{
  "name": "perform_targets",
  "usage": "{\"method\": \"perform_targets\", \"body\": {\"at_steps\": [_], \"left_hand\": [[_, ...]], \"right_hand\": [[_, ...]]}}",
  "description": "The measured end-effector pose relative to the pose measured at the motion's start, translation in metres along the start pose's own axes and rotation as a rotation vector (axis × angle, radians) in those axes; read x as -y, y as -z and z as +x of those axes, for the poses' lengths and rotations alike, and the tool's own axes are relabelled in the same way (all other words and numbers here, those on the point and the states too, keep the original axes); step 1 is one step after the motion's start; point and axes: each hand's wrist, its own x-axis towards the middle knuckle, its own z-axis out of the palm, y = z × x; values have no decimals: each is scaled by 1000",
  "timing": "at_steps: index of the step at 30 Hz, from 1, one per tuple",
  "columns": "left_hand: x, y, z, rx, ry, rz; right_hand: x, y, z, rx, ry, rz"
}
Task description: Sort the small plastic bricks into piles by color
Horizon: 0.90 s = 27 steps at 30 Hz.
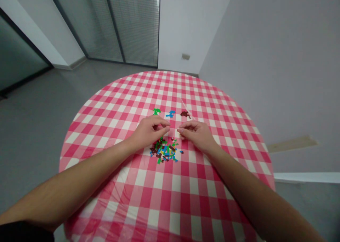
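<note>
A mixed pile of small building bricks [166,151] in green, blue, brown and yellow lies on the table just below my hands. My left hand [148,130] rests at the pile's upper left, thumb and forefinger brought together in a pinch. Facing it, my right hand [198,134] pinches at the upper right; a tiny pale spot shows at its fingertips. What either pinch holds is too small to make out. Beyond the hands sit three small groups: green bricks [156,111], blue bricks [170,114] and dark brown bricks [185,114].
A red-and-white checked cloth [186,199] covers the round table, wrinkled at its front left. Behind stand a glass partition with blinds [138,26] and a white wall [186,19] with a socket plate [186,56]. Another wall [278,75] runs along the right.
</note>
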Motion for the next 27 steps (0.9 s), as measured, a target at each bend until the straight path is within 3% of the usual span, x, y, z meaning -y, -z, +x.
{"method": "perform_targets", "body": {"at_steps": [5, 20, 23, 27], "left_hand": [[-6, -5, -4, 76, -99, 22], [-11, -6, -5, 69, -33, 48], [-6, -6, -5, 40, 20, 41], [9, -6, -1, 8, 71, 111]], "right_hand": [[1, -15, -6, 94, -66, 117], [-2, -18, -6, 91, -37, 69], [1, -15, -6, 39, 37, -69], [6, -6, -3, 11, 249, -477]]}}
